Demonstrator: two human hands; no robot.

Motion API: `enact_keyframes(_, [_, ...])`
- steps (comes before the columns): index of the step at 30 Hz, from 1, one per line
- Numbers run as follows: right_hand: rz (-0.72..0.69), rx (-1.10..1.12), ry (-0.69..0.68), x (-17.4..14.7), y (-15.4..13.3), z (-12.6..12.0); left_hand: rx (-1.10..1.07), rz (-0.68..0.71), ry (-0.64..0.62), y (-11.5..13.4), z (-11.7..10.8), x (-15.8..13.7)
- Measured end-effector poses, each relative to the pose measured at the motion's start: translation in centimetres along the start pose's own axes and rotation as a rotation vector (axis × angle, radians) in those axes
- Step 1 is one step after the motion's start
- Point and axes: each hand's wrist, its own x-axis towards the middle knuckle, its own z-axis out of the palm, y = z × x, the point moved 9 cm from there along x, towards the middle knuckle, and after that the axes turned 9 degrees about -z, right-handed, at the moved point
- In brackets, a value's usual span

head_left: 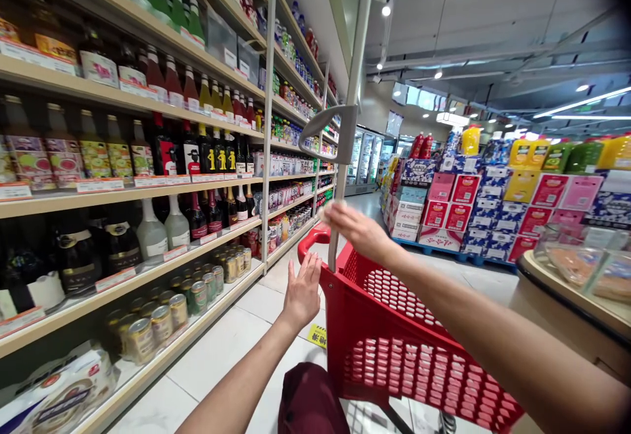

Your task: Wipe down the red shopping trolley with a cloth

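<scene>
A red perforated rolling basket (419, 348) stands tilted in front of me, with a grey pole (333, 248) rising from its near end. The pole carries a grey loop handle (347, 135) at the top. My left hand (302, 291) lies at the basket's near corner, fingers stretched out against or just beside its red rim; contact is hard to tell. Across the lower pole reaches my right hand (359, 230), its fingers extended and slightly blurred, with nothing visible held in them. The part of the basket visible over its rim shows only red mesh.
Shelves of bottles (113, 148) and cans (162, 322) line the left side. Stacked drink cartons (448, 204) stand on a blue pallet ahead right. A counter (547, 289) is close on the right. My knee (310, 401) is below, over pale floor tiles (211, 355).
</scene>
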Motion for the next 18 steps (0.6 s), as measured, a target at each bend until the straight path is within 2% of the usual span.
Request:
enact_keyframes(2, [0.104, -0.025, 0.053, 0.9, 1.9, -1.1, 0.008, 0.005, 0.007, 0.0, -0.1, 0.1])
enact_keyframes(4, [0.136, -0.003, 0.055, 0.9, 1.1, -0.6, 0.014, 0.015, 0.017, -0.2, -0.2, 0.0])
enact_keyframes(6, [0.136, 0.04, 0.009, -0.9, -2.8, 1.6, 0.02, 0.008, 0.039, -0.6, -0.4, -0.5])
enact_keyframes(9, [0.201, 0.066, -0.041, -6.1, -10.9, 5.9, 0.019, -0.029, 0.063, -1.4, -0.1, -2.0])
enact_keyframes(11, [0.23, 0.097, -0.019, -9.5, -15.4, 7.6, 0.005, -0.035, 0.056, -1.5, 0.5, -3.2])
enact_keyframes(12, [0.244, 0.123, 0.001, -10.6, -16.8, 7.9, -0.005, -0.031, 0.048, -1.3, 0.9, -3.7])
enact_keyframes(14, [0.279, 0.173, 0.056, -11.3, -17.2, 7.3, -0.029, -0.024, 0.036, -0.7, 1.6, -4.4])
enact_keyframes(18, [0.471, 0.172, 0.169, -9.7, -11.3, 4.6, -0.076, -0.053, 0.082, 0.6, 1.6, -4.6])
